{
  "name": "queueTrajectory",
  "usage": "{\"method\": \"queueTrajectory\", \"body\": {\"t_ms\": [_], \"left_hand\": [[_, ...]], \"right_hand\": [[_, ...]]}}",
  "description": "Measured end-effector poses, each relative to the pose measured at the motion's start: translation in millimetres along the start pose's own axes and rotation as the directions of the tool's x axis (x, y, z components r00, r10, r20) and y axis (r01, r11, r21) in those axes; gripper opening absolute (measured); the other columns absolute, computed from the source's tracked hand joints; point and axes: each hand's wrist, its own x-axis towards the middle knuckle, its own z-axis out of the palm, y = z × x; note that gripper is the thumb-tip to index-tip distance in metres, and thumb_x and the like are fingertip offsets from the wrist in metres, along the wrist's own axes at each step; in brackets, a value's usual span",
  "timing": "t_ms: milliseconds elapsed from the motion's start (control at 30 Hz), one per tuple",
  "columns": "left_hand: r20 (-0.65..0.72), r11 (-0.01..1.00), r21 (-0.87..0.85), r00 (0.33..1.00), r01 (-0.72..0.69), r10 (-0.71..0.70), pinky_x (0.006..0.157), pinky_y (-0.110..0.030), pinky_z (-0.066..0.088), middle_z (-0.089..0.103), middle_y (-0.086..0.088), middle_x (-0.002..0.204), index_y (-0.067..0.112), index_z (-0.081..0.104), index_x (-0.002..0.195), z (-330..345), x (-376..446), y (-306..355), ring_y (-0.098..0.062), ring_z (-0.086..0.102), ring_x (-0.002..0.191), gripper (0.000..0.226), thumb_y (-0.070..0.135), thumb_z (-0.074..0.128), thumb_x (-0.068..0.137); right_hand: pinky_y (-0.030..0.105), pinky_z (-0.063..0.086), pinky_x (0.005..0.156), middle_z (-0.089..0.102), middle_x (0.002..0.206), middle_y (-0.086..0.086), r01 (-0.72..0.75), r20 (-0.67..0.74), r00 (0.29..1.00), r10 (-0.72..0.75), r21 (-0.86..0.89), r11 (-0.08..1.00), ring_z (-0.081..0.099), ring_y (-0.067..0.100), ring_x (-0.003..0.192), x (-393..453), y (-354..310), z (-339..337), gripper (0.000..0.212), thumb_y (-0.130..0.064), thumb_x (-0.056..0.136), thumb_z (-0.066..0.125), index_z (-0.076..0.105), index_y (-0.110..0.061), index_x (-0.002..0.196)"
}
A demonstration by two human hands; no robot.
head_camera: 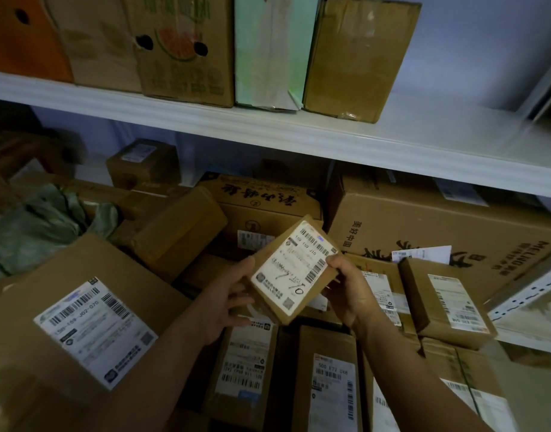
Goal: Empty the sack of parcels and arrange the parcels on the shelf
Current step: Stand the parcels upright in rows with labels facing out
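Below the white shelf (268, 132) bearing 5 upright boxes (358, 57), 2 hands (233, 294) grip 1 small parcel (294, 269).

Both hands are up holding a small labelled parcel (294, 269) tilted over the pile, left hand (229, 302) cupping its lower left edge and right hand (350, 289) pinching the right side. Below is a mess of cardboard parcels, including a big box (81, 322) at the left with a green woven sack (37, 229) crumpled behind it. The white shelf (268, 126) above has boxes standing upright in a row.
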Motion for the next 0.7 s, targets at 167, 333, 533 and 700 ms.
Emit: {"method": "queueTrajectory", "body": {"t_ms": [167, 333, 533, 700], "left_hand": [[0.101, 0.979, 0.195, 0.992, 0.059, -0.080, 0.093, -0.044, 0.050, 0.064, -0.004, 0.118, 0.025, 0.059, 0.118, -5.5, 4.9, -2.1, -0.024, 0.058, 0.111, 0.073, 0.049, 0.073, 0.051], [0.084, 0.965, 0.261, 0.996, 0.018, -0.041, 0.089, -0.038, 0.049, 0.072, -0.002, 0.104, 0.020, 0.066, 0.110, -1.7, 18.7, 4.1, -0.022, 0.062, 0.105, 0.035, 0.038, 0.062, 0.080], [-0.130, 0.998, 0.062, 0.991, -0.004, 0.012, 0.070, -0.034, 0.050, 0.062, -0.009, 0.117, 0.018, 0.035, 0.141, -1.7, 71.4, 28.6, -0.026, 0.063, 0.098, 0.059, 0.025, 0.060, 0.088], [-0.120, 0.998, 0.057, 0.993, 0.026, -0.019, 0.082, -0.038, 0.050, 0.066, -0.009, 0.102, 0.013, 0.052, 0.129, 8.3, 110.2, 48.1, -0.025, 0.063, 0.091, 0.037, 0.017, 0.054, 0.092]], "right_hand": [[0.039, 0.053, 0.075, 0.071, 0.089, 0.008, -0.021, -0.031, 0.999, 0.017, -0.151, 0.988, 0.065, 0.024, 0.086, 8.9, -2.8, 8.2, 0.034, -0.019, 0.082, 0.064, 0.059, -0.001, 0.111], [0.043, 0.052, 0.092, 0.071, 0.092, 0.008, -0.041, -0.056, 0.998, 0.034, -0.124, 0.991, 0.066, 0.025, 0.091, 21.4, 4.9, 14.3, 0.014, -0.028, 0.092, 0.058, 0.059, -0.014, 0.092], [0.037, 0.046, 0.095, 0.057, 0.130, 0.009, -0.040, -0.164, 0.976, -0.146, -0.786, 0.617, 0.054, 0.029, 0.119, 50.3, 24.4, -13.2, 0.031, -0.024, 0.097, 0.049, 0.056, -0.018, 0.126], [0.037, 0.034, 0.111, 0.026, 0.155, 0.006, 0.040, 0.035, 0.998, -0.043, -0.992, 0.117, 0.035, 0.026, 0.137, 72.8, 39.5, -24.3, 0.059, -0.030, 0.091, 0.059, 0.036, -0.024, 0.145]]}}
